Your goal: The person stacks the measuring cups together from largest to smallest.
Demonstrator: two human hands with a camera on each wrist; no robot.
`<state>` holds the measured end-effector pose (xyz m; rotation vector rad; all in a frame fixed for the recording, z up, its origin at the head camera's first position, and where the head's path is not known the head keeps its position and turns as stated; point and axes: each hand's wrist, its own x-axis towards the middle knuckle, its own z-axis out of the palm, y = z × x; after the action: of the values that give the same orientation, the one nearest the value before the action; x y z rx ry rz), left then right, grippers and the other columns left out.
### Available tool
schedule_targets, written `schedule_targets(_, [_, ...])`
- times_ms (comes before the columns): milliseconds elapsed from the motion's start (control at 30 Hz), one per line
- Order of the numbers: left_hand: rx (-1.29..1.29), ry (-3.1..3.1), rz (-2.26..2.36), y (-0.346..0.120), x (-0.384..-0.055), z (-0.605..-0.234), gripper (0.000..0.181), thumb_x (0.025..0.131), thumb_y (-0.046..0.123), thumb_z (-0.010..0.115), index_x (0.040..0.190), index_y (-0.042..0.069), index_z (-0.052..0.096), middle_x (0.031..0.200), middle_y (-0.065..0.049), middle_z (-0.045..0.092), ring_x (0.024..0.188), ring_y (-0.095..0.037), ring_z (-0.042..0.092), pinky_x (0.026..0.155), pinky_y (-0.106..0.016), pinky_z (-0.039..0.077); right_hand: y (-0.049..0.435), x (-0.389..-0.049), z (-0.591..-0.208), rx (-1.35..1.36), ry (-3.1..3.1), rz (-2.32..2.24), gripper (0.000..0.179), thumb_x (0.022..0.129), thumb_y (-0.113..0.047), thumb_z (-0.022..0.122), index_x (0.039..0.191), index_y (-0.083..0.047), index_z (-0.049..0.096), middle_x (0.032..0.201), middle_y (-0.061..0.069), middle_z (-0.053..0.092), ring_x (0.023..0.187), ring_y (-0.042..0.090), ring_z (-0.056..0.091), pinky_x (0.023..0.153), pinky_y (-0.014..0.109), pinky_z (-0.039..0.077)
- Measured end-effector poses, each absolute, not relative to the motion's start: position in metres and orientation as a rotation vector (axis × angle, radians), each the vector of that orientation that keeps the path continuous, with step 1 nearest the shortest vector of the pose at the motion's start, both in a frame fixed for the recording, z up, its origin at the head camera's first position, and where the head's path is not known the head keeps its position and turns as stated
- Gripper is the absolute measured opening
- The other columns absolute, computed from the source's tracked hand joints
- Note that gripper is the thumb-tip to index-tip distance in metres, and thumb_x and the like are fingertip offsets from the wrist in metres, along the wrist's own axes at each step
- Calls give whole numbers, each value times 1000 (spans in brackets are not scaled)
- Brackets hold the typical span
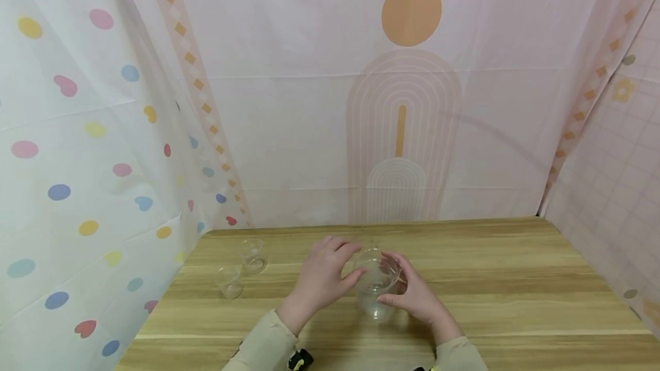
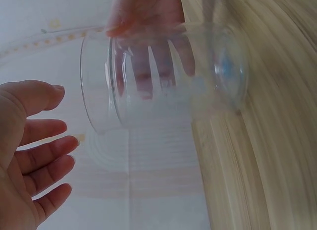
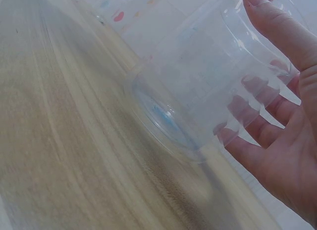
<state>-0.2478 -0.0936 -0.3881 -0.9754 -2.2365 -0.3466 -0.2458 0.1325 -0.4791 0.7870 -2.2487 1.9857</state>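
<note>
The head view put the upright jar [image 1: 372,289] at three o'clock from the left grip [image 1: 326,275], nine from the right grip [image 1: 417,298]. The left wrist view showed the left relaxed, apart; the right wrist's, the right curled round the jar.

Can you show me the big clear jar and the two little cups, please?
Jar [image 2: 161,105]: left wrist view, middle of its wall.
Front cup [image 1: 230,284]: head view, on its side.
Back cup [image 1: 255,256]: head view, on its side.

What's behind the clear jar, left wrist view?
Through the clear jar: fingers of the right grip, pale patterned cloth, and wooden table towards the jar's base. Being see-through, it covers little outright, but detail behind the hazy base can't be made out.
</note>
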Motion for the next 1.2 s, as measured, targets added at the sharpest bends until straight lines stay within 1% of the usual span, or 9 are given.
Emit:
schedule_targets(133, [-955, -2246, -357, -101, -249, -390, 39, 78, 30, 83, 111, 13, 72, 101, -2, 69, 97, -21, 62, 84, -40, 52, 133, -246, -480, 789, -2253, 1968, 87, 78, -1, 82, 149, -5, 33, 148, 25, 41, 135, 43, 39, 103, 36, 44])
schedule_targets(267, [-937, -2260, -373, -107, -249, -391, 40, 78, 30, 84, 111, 11, 72, 99, -3, 70, 95, -22, 62, 83, -40, 52, 133, -247, -481, 804, -2251, 1960, 86, 78, -3, 82, 149, -3, 33, 147, 27, 40, 134, 46, 39, 104, 44, 43])
schedule_targets(367, [-920, -2281, -393, -112, -248, -392, 41, 78, 30, 84, 112, 10, 72, 99, -4, 70, 95, -22, 62, 84, -42, 52, 133, -247, -480, 800, -2248, 1974, 86, 78, -3, 82, 149, -3, 33, 147, 28, 40, 135, 46, 38, 105, 48, 42])
schedule_targets(600, [-878, -2341, -413, -124, -247, -395, 39, 80, 30, 82, 112, 11, 72, 101, -4, 70, 95, -22, 63, 85, -41, 52, 133, -247, -480, 777, -2259, 1976, 88, 76, -3, 83, 149, -3, 33, 149, 26, 38, 136, 45, 38, 106, 46, 40])
schedule_targets(800, [-838, -2389, -413, -134, -249, -401, 39, 79, 29, 83, 110, 9, 73, 100, -4, 71, 93, -21, 63, 80, -38, 53, 133, -247, -480, 782, -2259, 1972, 88, 76, -2, 83, 149, -3, 33, 149, 26, 38, 136, 45, 38, 106, 46, 40])
schedule_targets(1000, [-800, -2456, -418, -143, -250, -405, 37, 79, 28, 83, 110, 9, 73, 100, -4, 71, 90, -21, 63, 78, -39, 53, 132, -246, -480, 797, -2259, 1964, 86, 77, -2, 82, 149, -3, 33, 149, 27, 38, 135, 46, 38, 105, 47, 41])
schedule_targets(1200, [-761, -2502, -385, -152, -254, -409, 37, 79, 25, 84, 109, 7, 72, 102, -6, 71, 93, -24, 65, 79, -42, 54, 132, -246, -480, 786, -2259, 1966, 87, 77, -1, 82, 148, -2, 33, 148, 27, 39, 135, 46, 38, 106, 47, 40])
